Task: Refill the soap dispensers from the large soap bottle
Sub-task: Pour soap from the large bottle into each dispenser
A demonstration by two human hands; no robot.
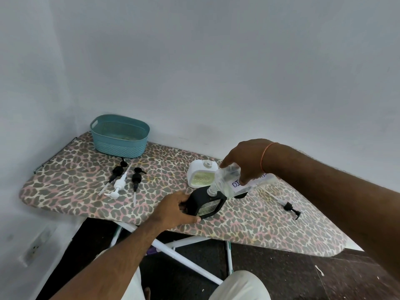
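Note:
A black soap dispenser (205,203) with a clear window stands on the leopard-print ironing board (71,182), its pump off. My left hand (175,210) grips its left side. My right hand (244,163) holds the large clear soap bottle (229,180), tilted so that its neck meets the dispenser's open mouth. Behind them stands a white dispenser (200,176), pump off, with yellow-green soap showing in its window. Part of another dark item (241,194) shows under the bottle.
A teal basket (120,136) sits at the board's far left. Two black pumps (116,173) (136,180) and a white pump (119,185) lie left of centre. Another black pump (290,206) lies at the right. The white board legs (173,254) stand on a dark floor.

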